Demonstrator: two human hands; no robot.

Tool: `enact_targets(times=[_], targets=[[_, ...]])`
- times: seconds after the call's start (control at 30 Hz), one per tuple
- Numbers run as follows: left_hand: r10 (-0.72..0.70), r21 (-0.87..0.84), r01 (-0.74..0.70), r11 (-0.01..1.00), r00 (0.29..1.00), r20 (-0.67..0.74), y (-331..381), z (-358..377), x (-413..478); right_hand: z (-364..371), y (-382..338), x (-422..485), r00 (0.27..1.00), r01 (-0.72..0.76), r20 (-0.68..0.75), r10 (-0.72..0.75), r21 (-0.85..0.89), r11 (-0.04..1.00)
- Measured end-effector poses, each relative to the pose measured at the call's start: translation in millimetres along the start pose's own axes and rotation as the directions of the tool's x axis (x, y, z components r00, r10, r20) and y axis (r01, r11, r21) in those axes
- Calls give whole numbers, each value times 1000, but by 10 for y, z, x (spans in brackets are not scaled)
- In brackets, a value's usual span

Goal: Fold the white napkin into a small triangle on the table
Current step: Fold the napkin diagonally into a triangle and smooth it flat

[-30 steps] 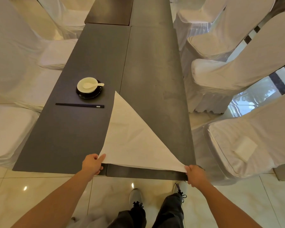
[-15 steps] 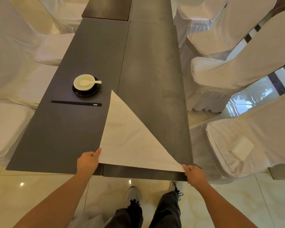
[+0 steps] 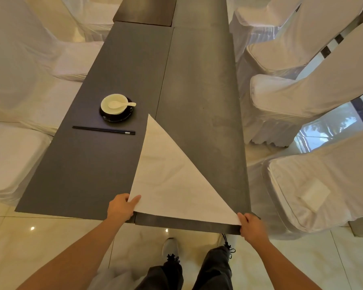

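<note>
- Fingers (image 3: 134,201) of L hand (image 3: 121,208) pinch the near-left corner of the white napkin (image 3: 172,181); thumb lies on top of the cloth, the rest curl at its edge.
- Fingers (image 3: 241,217) of R hand (image 3: 253,228) curl round the near-right corner, right at the near edge of the bench (image 3: 88,164).
- White napkin is one big triangle, flat on the dark bench. Its near edge runs hand to hand along the bench's front. Its tip points away from the person.
- Cloth looks off-white & mostly smooth, w/ faint creases. The long right edge is straight and crisp.
- It straddles the seam between the darker L panel and the greyer R panel.
- Just left of the tip: cream bowl (image 3: 114,104) w/ spoon (image 3: 122,104) in it, on a black saucer (image 3: 116,117).
- Black chopsticks (image 3: 103,130) lie crosswise nearer the person, close to the napkin's L edge but apart from it.
- White-covered chairs (image 3: 302,197) stand on both sides.
</note>
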State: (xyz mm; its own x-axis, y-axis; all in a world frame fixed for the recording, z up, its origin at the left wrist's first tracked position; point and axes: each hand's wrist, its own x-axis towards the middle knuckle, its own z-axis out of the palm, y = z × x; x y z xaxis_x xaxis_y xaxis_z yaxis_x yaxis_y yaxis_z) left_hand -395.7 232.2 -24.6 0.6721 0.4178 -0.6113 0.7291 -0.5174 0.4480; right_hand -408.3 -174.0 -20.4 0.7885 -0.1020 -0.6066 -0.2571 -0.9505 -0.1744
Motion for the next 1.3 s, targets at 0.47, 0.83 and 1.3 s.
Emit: enact_targets(times=[0.47,0.83,1.3], targets=[[124,-58,-125,990,992,-16,513,49,147,-184,21,-53,972,-216,42,233,563,798],[636,471,-817,333,563,528,1000,1045,-827,-133,-74,-28,967,-246,112,227,625,740],[490,487,-855,-178,352,797,1532,1872,-747,-148,287,41,963,-256,233,136,634,730]])
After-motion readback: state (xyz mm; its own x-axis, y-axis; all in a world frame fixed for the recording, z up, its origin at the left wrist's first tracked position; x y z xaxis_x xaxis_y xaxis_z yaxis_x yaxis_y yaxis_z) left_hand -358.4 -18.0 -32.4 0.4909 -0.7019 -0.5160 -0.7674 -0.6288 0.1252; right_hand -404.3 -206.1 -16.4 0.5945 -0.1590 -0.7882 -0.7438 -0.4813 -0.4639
